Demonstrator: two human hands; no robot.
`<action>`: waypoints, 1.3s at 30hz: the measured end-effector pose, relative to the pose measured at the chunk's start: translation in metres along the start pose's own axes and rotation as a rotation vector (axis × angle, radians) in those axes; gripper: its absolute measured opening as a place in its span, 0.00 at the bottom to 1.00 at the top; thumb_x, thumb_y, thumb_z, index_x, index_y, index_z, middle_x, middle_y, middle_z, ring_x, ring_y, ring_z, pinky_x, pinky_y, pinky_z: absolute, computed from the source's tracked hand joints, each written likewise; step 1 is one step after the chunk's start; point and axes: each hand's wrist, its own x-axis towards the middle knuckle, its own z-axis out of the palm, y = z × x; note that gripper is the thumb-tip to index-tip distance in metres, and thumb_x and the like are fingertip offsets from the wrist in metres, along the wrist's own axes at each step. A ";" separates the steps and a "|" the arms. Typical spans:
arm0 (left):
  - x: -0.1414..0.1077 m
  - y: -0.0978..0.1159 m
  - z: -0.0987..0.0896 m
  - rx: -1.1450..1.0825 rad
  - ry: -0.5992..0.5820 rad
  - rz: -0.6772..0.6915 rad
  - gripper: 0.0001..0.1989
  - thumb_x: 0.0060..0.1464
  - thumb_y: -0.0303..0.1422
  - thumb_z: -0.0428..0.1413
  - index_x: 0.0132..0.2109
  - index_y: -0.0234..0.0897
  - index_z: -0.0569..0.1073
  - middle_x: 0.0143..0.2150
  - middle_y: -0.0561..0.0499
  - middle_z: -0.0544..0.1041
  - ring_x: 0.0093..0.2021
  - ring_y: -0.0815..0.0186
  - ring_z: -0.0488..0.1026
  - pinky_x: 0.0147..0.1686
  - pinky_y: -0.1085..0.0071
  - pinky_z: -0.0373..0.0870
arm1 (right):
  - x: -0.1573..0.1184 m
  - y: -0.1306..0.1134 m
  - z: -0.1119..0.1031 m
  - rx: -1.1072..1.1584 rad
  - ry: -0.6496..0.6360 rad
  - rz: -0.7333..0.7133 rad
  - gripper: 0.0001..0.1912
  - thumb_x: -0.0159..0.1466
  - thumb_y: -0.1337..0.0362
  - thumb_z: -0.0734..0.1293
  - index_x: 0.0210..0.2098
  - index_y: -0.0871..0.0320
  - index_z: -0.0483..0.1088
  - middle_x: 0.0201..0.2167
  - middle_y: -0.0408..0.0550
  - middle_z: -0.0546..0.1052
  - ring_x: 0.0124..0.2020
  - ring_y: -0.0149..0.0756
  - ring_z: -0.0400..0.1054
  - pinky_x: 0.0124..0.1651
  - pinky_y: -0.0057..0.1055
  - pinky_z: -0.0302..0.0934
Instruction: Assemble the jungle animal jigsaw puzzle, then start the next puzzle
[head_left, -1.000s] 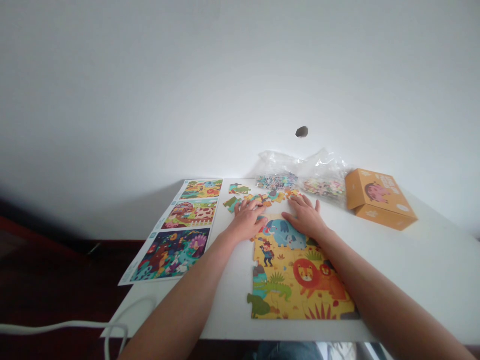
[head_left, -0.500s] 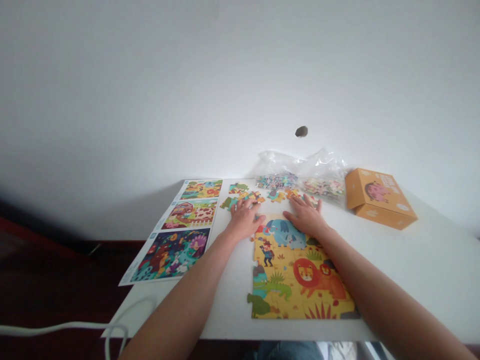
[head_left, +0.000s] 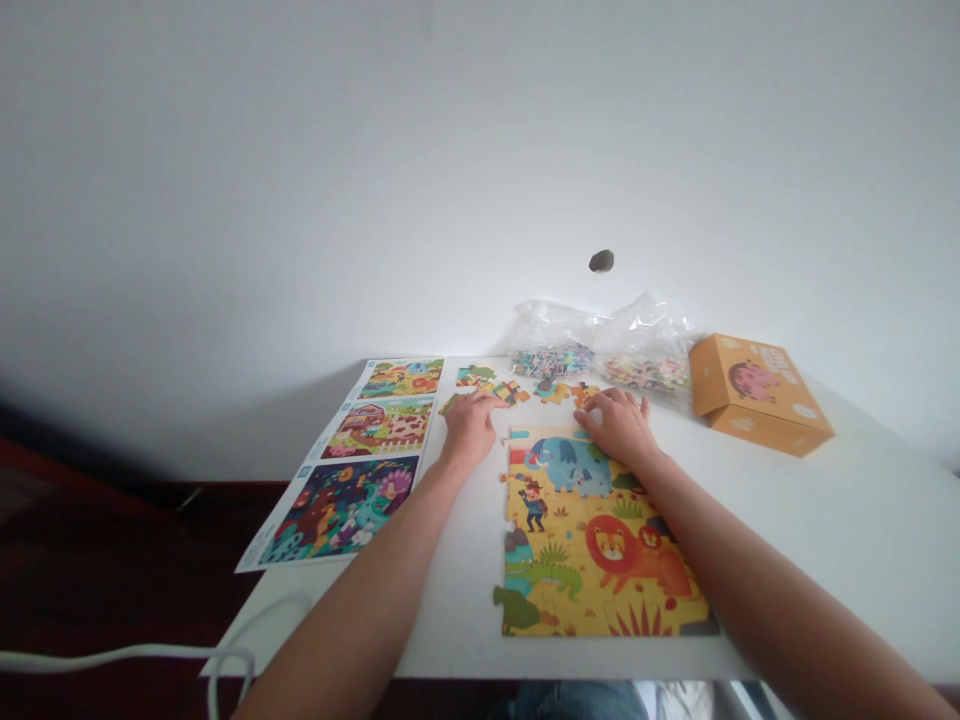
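A partly joined animal puzzle (head_left: 577, 545) lies on the white table (head_left: 454, 600), showing elephants, lions and a crocodile. Beyond its upper left corner, my left hand (head_left: 471, 425) rests at the loose pieces (head_left: 476, 376), fingers bent together; a piece at its fingertips is too small to make out fully. My right hand (head_left: 619, 425) is over the puzzle's upper right edge, its fingers curled by an orange piece (head_left: 583, 393). Whether they grip it is unclear. Another loose blue and yellow piece (head_left: 551, 391) lies between the hands.
At the left is a sheet with three pictures (head_left: 380, 427). Clear bags of pieces (head_left: 555, 358) stand against the wall, beside an orange box (head_left: 757, 390) at the right. A white cable (head_left: 135, 652) crosses the lower left.
My left hand has drawn left, off the puzzle's corner, and its fingers have closed up. My right hand's spread fingers have curled in. The puzzle's upper left corner now shows.
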 end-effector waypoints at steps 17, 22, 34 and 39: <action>-0.002 0.000 -0.001 0.089 -0.004 -0.057 0.24 0.52 0.18 0.48 0.43 0.47 0.82 0.51 0.56 0.79 0.49 0.58 0.70 0.51 0.59 0.66 | 0.000 0.000 -0.002 0.001 -0.028 -0.031 0.17 0.66 0.54 0.61 0.51 0.51 0.72 0.59 0.51 0.70 0.61 0.53 0.57 0.63 0.65 0.39; -0.003 0.001 0.001 0.104 -0.066 -0.025 0.23 0.55 0.21 0.49 0.48 0.51 0.80 0.60 0.58 0.75 0.57 0.54 0.66 0.55 0.51 0.61 | 0.001 0.001 0.001 -0.015 -0.085 -0.112 0.22 0.67 0.50 0.60 0.58 0.48 0.68 0.65 0.48 0.65 0.66 0.56 0.50 0.64 0.67 0.36; -0.004 0.000 0.003 0.075 -0.114 0.026 0.26 0.54 0.21 0.49 0.52 0.53 0.78 0.60 0.58 0.74 0.58 0.54 0.64 0.58 0.50 0.58 | -0.001 0.005 -0.014 -0.015 0.160 0.196 0.23 0.62 0.63 0.60 0.55 0.58 0.70 0.53 0.60 0.73 0.55 0.55 0.63 0.60 0.56 0.49; -0.003 -0.002 -0.004 0.179 0.031 -0.209 0.24 0.52 0.22 0.51 0.51 0.50 0.79 0.58 0.49 0.73 0.57 0.48 0.63 0.54 0.46 0.61 | 0.002 0.025 -0.026 -0.057 0.183 0.377 0.28 0.56 0.68 0.60 0.55 0.57 0.73 0.51 0.61 0.73 0.53 0.56 0.66 0.53 0.51 0.57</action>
